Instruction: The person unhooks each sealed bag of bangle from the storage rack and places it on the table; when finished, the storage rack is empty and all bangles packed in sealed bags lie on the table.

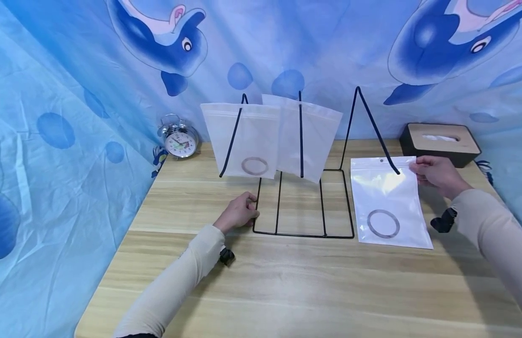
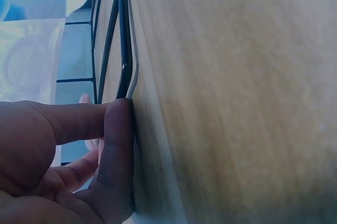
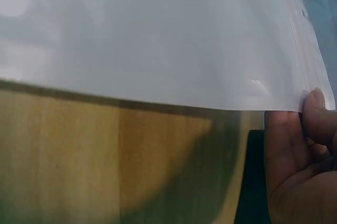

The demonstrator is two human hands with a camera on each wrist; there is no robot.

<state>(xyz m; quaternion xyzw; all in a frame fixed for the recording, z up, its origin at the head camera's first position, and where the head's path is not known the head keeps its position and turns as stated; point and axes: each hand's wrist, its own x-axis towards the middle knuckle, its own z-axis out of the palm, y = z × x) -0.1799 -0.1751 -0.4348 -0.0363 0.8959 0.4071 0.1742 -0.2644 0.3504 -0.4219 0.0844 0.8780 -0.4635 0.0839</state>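
A black wire display rack (image 1: 315,236) stands on the table with three slanted prongs. My left hand (image 1: 238,211) grips the left side of its base; in the left wrist view, the thumb (image 2: 117,139) and a finger meet at the wire. My right hand (image 1: 440,174) pinches the upper right corner of a glossy white zip bag (image 1: 391,192) showing a ring-shaped outline. The bag's small top hole lies just left of the right prong (image 1: 372,112), whose tip crosses in front of the bag. Two whitish zip bags, one left (image 1: 239,136) and one middle (image 1: 313,131), hang on the other prongs.
A silver alarm clock (image 1: 180,141) stands at the table's back left. At the back right, behind my right hand, is a dark tissue box (image 1: 440,138) with a wooden top. A blue dolphin-print curtain (image 1: 328,42) hangs behind the wooden table (image 1: 286,291).
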